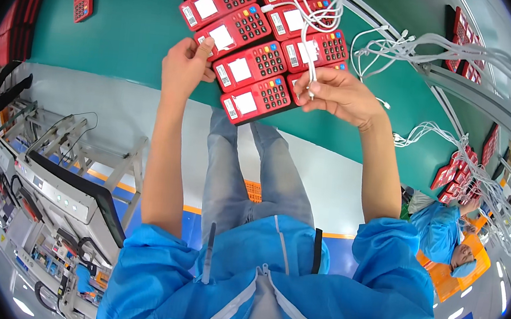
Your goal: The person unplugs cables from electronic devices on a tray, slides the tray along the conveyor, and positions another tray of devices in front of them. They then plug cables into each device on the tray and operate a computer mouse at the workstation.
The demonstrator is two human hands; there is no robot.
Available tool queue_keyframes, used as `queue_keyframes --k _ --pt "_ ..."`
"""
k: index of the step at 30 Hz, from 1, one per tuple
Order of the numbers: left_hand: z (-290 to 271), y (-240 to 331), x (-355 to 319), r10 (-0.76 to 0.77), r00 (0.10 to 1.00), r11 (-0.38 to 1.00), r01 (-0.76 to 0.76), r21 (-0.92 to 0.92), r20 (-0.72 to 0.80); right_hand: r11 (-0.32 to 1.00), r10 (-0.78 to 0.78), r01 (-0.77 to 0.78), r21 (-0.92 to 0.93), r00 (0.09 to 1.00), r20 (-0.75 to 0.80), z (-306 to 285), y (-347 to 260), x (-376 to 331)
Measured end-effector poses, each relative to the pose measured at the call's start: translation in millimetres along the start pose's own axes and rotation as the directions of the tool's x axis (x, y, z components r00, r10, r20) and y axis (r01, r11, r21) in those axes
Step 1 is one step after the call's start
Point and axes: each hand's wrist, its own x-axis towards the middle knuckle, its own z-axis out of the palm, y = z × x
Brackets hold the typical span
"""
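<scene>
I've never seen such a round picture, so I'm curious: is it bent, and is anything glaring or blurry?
Head view, shape: the near edge of the bench curves and the corners are black; head view, light: lamps glare white at lower right; head view, focus: the terminals, left hand and right hand look fairly sharp, the far-right cables softer.

Place: a factory, electronics assembly area. Evidence: long green-topped workbench [126, 30] bearing rows of identical red keypad payment terminals [237, 31]; bundled white cables [441, 51] along the bench; grey metal-framed machinery [62, 187] at left; blue floor [190, 227] marked with an orange line [191, 209]. A co-worker [436, 232] at right wears a blue work jacket and cap, matching the wearer's blue jacket [161, 273].
</scene>
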Motion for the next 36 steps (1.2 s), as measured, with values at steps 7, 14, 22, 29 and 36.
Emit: queue_keyframes --k 7,14,22,29,36 --pt "1 2 -30 -0.128 0.989 0.973 0.112 0.2 0.07 0.914 -0.124 0.029 -0.404 0.969 -0.212 -10 -9 21" --pt "-5 -17 -33 -0.056 0.94 0.997 0.073 -0.038 0.338 0.901 -0.421 0.341 -0.268 0.836 -0.353 5 7 42" --pt "-7 -23 -31 -0.035 0.925 0.997 0.057 -0.048 0.378 0.888 -0.442 0.448 -0.107 0.764 -0.471 38 21 61" --pt "-6 -21 -32 -0.038 0.92 0.995 0.071 -0.07 0.39 0.867 -0.483 0.469 -0.169 0.702 -0.523 50 23 65" --pt "-1 -23 -36 -0.018 0.939 0.997 0.044 -0.069 0.344 0.891 -0.434 0.432 -0.138 0.722 -0.539 54 17 63"
